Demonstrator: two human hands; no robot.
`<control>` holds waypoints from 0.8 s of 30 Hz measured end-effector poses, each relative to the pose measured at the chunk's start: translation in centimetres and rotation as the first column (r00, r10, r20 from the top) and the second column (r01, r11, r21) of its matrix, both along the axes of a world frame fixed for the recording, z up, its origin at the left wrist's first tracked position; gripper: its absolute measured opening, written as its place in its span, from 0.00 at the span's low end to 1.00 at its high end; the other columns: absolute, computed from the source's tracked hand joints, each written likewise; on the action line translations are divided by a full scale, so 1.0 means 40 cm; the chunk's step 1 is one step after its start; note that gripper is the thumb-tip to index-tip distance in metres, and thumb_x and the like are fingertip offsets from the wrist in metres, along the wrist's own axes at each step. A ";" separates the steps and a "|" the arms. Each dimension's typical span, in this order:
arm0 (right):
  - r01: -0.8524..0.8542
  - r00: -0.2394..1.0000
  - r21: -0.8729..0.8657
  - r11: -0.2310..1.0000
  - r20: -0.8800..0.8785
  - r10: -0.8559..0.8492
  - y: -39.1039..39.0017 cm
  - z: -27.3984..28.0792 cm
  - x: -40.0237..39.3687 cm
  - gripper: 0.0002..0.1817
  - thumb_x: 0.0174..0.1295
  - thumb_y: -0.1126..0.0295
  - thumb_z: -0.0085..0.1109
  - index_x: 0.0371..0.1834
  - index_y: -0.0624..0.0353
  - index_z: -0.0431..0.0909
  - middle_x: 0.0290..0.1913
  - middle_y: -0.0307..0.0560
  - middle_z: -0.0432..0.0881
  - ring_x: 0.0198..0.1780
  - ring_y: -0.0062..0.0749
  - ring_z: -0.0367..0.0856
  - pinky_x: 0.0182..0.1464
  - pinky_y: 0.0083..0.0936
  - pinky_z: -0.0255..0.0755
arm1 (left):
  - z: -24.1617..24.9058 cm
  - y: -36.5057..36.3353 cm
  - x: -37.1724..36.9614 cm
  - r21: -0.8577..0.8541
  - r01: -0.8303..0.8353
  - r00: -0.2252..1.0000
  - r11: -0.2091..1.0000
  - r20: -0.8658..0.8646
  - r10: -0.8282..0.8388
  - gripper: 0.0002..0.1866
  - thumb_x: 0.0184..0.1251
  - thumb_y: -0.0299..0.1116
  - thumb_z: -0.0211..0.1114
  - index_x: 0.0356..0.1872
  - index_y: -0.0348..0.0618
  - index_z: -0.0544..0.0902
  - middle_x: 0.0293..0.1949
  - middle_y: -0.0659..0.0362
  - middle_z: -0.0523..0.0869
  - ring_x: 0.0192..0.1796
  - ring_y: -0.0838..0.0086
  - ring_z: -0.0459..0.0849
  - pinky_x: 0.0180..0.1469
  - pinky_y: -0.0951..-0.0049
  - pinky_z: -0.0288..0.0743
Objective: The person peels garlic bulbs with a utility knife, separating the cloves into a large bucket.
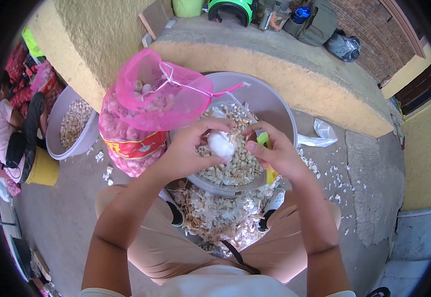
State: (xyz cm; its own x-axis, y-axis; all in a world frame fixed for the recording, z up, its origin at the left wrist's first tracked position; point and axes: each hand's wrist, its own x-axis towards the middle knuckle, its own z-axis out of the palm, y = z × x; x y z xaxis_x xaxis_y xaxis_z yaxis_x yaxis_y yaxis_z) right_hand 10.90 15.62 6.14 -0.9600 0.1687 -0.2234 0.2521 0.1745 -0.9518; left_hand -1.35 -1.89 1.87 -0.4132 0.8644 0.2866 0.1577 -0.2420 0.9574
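A grey concrete floor [67, 232], strewn with bits of white peel, meets a low curved ledge [275, 64] with a cream side. Taking the middle of the view as the clock's centre, a green helmet [232, 10] sits on the ledge at 12 o'clock and a backpack [319, 22] at 1.

The left hand [190, 148] curls around a white garlic bulb [220, 144], thumb below and fingers above, over the large grey tub [279, 106] at the centre. The right hand [277, 153] is just beside the bulb at 3 o'clock, its thumb and fingers closed on a small yellow-green tool [264, 139]; whether its fingertips touch the bulb I cannot tell. Loose garlic cloves [232, 168] lie in the tub beneath both hands.

At 10 o'clock, right by the tub, stands a pink net sack [131, 133] of garlic bulbs. A heap of peel [215, 215] lies at 6, between the wearer's feet, and crumpled white plastic [324, 133] at 3. Toward 9 are a second tub [89, 133] of cloves, a yellow bucket [42, 168] and a seated person [5, 119].
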 end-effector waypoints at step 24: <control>-0.033 0.962 0.372 0.928 -0.241 0.131 -0.014 -0.035 0.005 0.10 0.51 0.66 0.62 0.23 0.63 0.77 0.16 0.41 0.76 0.18 0.17 0.70 0.22 0.18 0.64 | 0.004 0.018 0.018 -0.078 0.003 0.883 0.997 -0.467 -0.040 0.08 0.51 0.25 0.62 0.34 0.41 0.75 0.38 0.57 0.75 0.40 0.68 0.76 0.41 0.72 0.71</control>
